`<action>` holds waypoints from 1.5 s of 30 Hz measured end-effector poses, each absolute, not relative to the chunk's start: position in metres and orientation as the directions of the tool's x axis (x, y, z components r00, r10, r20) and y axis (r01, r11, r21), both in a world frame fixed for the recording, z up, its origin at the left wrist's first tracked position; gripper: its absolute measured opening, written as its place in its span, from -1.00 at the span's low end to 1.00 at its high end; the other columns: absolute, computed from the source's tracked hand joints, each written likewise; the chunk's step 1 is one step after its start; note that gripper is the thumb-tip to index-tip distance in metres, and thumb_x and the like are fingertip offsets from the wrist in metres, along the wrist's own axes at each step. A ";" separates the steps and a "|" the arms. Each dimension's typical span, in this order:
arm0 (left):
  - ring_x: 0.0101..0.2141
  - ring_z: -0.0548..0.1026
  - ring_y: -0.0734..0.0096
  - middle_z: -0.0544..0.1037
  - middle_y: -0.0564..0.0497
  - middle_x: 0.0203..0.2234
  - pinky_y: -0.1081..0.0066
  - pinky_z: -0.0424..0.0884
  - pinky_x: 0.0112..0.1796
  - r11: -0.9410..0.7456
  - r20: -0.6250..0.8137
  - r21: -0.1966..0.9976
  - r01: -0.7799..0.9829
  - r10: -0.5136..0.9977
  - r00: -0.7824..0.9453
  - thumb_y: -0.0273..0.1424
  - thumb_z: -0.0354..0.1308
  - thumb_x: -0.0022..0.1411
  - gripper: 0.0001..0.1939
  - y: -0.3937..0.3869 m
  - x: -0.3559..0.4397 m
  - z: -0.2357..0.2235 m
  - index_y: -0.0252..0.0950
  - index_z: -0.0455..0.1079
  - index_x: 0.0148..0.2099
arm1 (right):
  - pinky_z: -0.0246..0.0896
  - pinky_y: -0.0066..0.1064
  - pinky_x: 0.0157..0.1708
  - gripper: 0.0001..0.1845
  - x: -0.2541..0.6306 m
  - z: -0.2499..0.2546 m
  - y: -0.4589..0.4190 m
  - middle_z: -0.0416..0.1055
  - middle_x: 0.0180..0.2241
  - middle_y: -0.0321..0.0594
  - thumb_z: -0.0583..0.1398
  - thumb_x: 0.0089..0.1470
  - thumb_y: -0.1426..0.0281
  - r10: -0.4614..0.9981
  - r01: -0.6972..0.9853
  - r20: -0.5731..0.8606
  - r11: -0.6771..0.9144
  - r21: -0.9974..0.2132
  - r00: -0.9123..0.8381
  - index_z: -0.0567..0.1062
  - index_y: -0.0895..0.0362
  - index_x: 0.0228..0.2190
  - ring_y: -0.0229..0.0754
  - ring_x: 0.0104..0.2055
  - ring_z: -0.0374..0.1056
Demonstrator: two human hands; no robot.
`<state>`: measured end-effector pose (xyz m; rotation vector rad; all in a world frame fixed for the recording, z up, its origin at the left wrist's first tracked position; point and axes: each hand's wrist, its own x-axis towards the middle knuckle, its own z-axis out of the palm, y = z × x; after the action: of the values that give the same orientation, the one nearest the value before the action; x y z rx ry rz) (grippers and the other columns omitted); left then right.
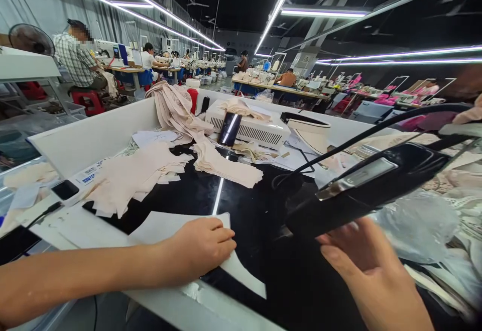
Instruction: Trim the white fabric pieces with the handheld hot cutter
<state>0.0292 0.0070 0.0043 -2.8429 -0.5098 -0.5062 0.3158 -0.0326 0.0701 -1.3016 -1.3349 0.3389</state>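
Observation:
My left hand (209, 245) rests at the near edge of the black tabletop (248, 225), fingers together and curled over a white curved sheet (244, 276). Whether the sheet is paper or cloth I cannot tell. On the right, my right hand (376, 276) is just under a long black device (372, 190) with a shiny metal plate and cables. Its thumb stands apart from the fingers, and nothing shows between them. Some fingertips are blurred near the device, so contact is unclear. Beyond my left hand lie stacked beige cloth pieces (135, 170) and another beige stack (226, 165).
A white box with vents (248, 127) stands at the back, with a phone (230, 129) leaning on it. Clear plastic bags (417, 223) and cloth crowd the right side. A white side wall (101, 130) borders the table. People sit at sewing machines beyond.

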 end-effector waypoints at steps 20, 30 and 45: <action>-0.20 0.59 0.25 0.69 -0.15 -0.05 0.31 0.42 -0.34 -0.874 0.467 -0.134 0.466 0.359 0.808 -0.42 0.22 0.58 -0.89 0.001 0.053 -0.011 -0.35 0.54 -0.04 | 0.51 -0.38 -0.48 -0.48 0.225 0.073 0.040 0.53 -0.40 -0.46 0.55 0.02 0.17 0.685 -0.022 0.586 0.658 -0.753 0.434 0.49 -0.01 -0.08 -0.27 -0.50 0.44; -0.15 0.60 0.27 0.72 -0.12 -0.03 0.33 0.44 -0.28 -0.875 0.513 -0.093 0.475 0.366 0.776 -0.35 0.22 0.61 -0.84 -0.001 0.048 -0.011 -0.34 0.55 0.04 | 0.49 -0.40 -0.50 -0.44 0.218 0.066 0.046 0.53 -0.41 -0.45 0.52 0.06 0.15 0.706 -0.090 0.593 0.669 -0.738 0.387 0.50 -0.03 0.03 -0.28 -0.51 0.42; -0.15 0.64 0.27 0.74 -0.08 -0.06 0.31 0.50 -0.27 -0.871 0.528 -0.086 0.483 0.371 0.764 -0.38 0.20 0.60 -0.84 -0.002 0.047 -0.002 -0.34 0.57 0.02 | 0.46 -0.44 -0.48 -0.51 0.214 0.068 0.039 0.51 -0.41 -0.43 0.54 0.05 0.15 0.739 -0.157 0.559 0.645 -0.748 0.376 0.53 -0.02 -0.06 -0.29 -0.49 0.38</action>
<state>0.0467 -0.0020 -0.0018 -2.7424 -0.6736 -0.7531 0.2140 0.0394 0.0680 -0.6616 -1.0340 0.6296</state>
